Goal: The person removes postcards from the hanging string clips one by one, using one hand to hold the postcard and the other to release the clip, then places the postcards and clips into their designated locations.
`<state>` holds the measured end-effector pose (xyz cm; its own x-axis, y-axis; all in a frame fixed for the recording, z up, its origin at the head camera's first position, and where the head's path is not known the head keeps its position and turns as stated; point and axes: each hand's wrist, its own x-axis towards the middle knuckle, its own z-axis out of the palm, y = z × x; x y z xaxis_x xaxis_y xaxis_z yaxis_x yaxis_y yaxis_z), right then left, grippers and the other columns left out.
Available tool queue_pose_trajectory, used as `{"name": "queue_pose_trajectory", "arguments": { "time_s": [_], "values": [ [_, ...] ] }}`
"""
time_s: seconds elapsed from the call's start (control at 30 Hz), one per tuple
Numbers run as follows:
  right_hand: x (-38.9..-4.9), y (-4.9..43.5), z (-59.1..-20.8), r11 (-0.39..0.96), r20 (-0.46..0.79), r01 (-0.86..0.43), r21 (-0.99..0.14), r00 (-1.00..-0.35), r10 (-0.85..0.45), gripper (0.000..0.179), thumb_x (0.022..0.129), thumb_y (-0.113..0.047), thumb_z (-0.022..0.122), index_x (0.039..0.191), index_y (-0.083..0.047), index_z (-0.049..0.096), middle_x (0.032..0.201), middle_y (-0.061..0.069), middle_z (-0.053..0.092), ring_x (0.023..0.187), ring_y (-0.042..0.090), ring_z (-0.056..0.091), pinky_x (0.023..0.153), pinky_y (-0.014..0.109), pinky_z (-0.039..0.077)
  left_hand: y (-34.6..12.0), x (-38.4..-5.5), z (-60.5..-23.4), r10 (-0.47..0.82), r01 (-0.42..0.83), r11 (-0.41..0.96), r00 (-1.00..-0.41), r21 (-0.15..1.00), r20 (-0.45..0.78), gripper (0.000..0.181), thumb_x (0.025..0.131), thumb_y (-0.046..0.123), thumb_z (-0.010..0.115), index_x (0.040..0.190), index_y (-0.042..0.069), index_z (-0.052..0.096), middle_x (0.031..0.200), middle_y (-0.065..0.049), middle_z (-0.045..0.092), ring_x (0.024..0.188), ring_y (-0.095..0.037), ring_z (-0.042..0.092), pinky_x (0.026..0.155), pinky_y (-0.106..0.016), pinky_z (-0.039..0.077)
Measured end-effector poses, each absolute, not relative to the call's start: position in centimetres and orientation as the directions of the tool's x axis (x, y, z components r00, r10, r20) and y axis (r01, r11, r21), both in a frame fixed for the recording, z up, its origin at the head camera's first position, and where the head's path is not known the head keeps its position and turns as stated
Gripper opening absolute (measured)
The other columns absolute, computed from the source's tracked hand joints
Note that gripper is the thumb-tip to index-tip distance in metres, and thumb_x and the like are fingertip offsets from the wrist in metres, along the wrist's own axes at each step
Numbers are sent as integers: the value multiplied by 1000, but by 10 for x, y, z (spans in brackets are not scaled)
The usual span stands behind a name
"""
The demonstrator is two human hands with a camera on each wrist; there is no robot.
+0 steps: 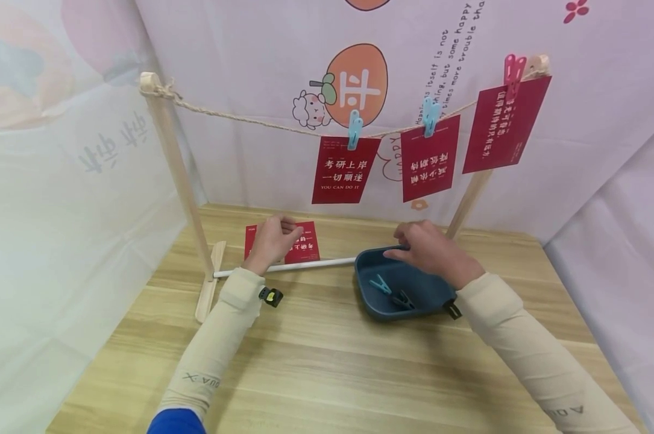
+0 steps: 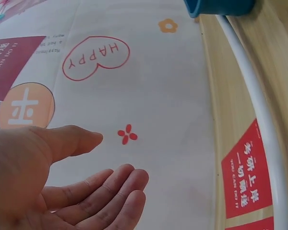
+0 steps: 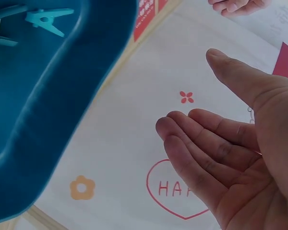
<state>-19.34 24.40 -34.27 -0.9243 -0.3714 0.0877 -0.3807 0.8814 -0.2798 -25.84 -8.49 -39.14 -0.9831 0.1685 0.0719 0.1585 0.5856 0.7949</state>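
My left hand (image 1: 275, 241) hovers over red printed cards (image 1: 306, 244) lying on the table, its fingers loosely bent with nothing between them. Above the rim of a dark blue bin (image 1: 361, 274) is my right hand (image 1: 432, 250), also holding nothing, thumb apart from the fingers. Inside the bin lie a light blue clothespin (image 1: 380, 284) and a dark one (image 1: 404, 300). Three red cards hang from a rope (image 1: 240, 119): the left (image 1: 344, 190) and middle (image 1: 430, 166) under light blue clothespins (image 1: 355, 129), the right card (image 1: 495, 144) under a pink clothespin (image 1: 513, 75).
Wooden posts (image 1: 177, 163) hold the rope at both ends, the left one on a flat foot (image 1: 206, 298). A white rod (image 1: 327, 263) runs low between the left post and the bin. Behind hangs a printed white cloth (image 1: 240, 48).
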Motion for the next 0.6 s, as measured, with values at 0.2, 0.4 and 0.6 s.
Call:
{"name": "queue_pose_trajectory", "arguments": {
  "time_s": [0.2, 0.4, 0.6],
  "values": [
    [-194, 242, -332, 884, 100, -383, -267, -924, -370, 47, 90, -26, 87, 121, 6, 71, 112, 24, 78, 101, 38, 77, 90, 50, 66, -83, -256, -384, 183, 191, 559, -977, 807, 105, 39, 103, 22, 68, 134, -2, 64, 127, -18, 72, 119, -32, 71, 104, -42, 60],
    [-193, 241, -323, 881, 100, -378, -285, -926, -365, 48, 89, -26, 87, 123, 4, 71, 115, 23, 77, 104, 37, 77, 91, 50, 65, -79, -250, -376, 200, 234, 528, -969, 816, 148, 39, 103, 22, 69, 134, 0, 64, 128, -17, 71, 120, -32, 71, 105, -43, 60],
    [-192, 240, -314, 880, 108, -374, -292, -927, -358, 49, 89, -27, 88, 124, 3, 72, 117, 22, 76, 105, 36, 75, 91, 50, 65, -74, -246, -368, 201, 253, 483, -964, 838, 176, 38, 102, 22, 71, 134, 3, 65, 129, -15, 72, 119, -30, 71, 105, -41, 60]
  ]
}}
